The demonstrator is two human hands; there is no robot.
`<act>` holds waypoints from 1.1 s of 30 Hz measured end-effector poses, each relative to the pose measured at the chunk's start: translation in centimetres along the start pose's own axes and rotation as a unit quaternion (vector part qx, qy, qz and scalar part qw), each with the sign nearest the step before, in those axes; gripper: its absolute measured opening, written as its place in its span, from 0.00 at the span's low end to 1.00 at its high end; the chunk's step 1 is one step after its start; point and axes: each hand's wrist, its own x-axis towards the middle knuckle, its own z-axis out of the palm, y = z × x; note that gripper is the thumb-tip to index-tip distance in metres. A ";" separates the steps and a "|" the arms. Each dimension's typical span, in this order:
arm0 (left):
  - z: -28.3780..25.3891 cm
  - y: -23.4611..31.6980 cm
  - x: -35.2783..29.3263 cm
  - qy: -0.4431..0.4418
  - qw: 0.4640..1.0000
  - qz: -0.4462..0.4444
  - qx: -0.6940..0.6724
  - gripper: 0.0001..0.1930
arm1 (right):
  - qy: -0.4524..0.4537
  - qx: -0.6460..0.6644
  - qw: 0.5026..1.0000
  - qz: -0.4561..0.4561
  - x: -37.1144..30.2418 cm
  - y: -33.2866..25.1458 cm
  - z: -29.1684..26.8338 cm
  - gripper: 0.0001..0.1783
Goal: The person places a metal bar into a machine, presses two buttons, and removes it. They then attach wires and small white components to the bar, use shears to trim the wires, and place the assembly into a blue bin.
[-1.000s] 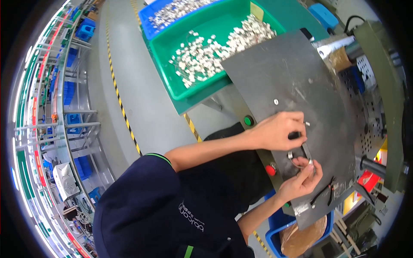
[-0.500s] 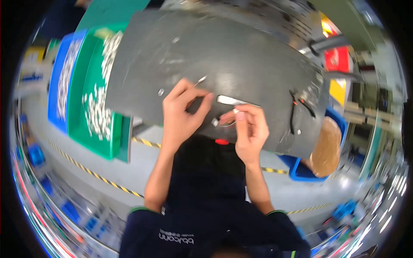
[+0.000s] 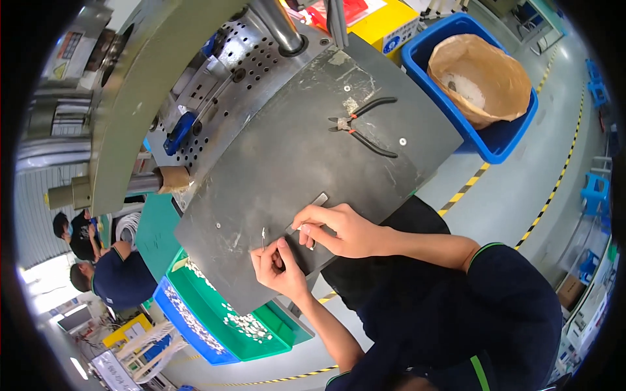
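My left hand (image 3: 280,268) is closed in a pinch above the dark grey worktop (image 3: 280,156). From its fingertips sticks up a thin metal pin-like piece (image 3: 263,237) with a pale tip; its exact kind is unclear. Close beside it, my right hand (image 3: 342,231) has its fingers curled round a small white part (image 3: 312,245), mostly hidden by the fingers. A flat metal strip (image 3: 319,199) lies on the worktop, partly under the right fingers. The two hands are near each other but apart.
Black-handled nippers (image 3: 352,124) and small ring-shaped pieces lie on the worktop. A green bin (image 3: 277,326) and a blue bin (image 3: 222,355) hold small white parts. A blue tub (image 3: 479,140) holds a paper bag (image 3: 515,98). A screwdriver (image 3: 179,133) rests on the perforated metal plate (image 3: 231,78). Two people are beyond.
The view has swung round, so the worktop and bins appear rotated. Both hands remain pinched close together over the worktop, and the pin-like piece is still in the left fingers.
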 end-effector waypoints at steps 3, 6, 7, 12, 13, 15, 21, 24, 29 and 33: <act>-0.2 0.0 -0.2 0.007 1.000 -0.004 -0.013 0.05 | -0.003 -0.012 1.000 -0.003 0.0 0.0 0.3 0.09; -0.4 -0.5 -0.2 0.000 1.000 0.000 -0.007 0.04 | 0.000 -0.010 1.000 0.000 -0.1 0.3 0.8 0.09; -0.4 -0.9 -0.3 -0.002 1.000 -0.001 -0.026 0.04 | 0.004 -0.003 1.000 -0.002 -0.2 0.5 0.9 0.10; 0.0 -1.3 0.6 0.004 1.000 0.020 -0.024 0.04 | 0.011 -0.012 0.999 0.027 0.6 0.0 0.4 0.10; 0.0 -1.5 0.9 0.003 0.999 0.030 -0.023 0.04 | 0.021 0.001 1.000 0.004 0.9 0.1 0.6 0.10; -0.4 -2.0 1.2 0.001 0.999 0.029 -0.033 0.05 | 0.034 0.012 0.999 -0.004 1.1 0.7 1.0 0.10; -1.3 0.2 2.9 -0.021 0.997 0.037 0.057 0.02 | 0.105 0.051 0.993 -0.006 0.3 0.7 0.7 0.07; -0.3 0.5 3.8 -0.062 0.989 0.093 0.100 0.04 | 0.148 0.081 0.984 -0.052 -0.6 1.6 0.3 0.06; -2.4 1.6 2.7 -0.096 0.989 0.095 0.068 0.14 | 0.148 0.051 0.988 0.010 -1.6 -0.7 -0.4 0.08; -0.2 0.7 1.6 -0.064 0.989 0.126 0.044 0.12 | 0.145 0.013 0.982 0.124 -2.0 -2.0 -0.1 0.10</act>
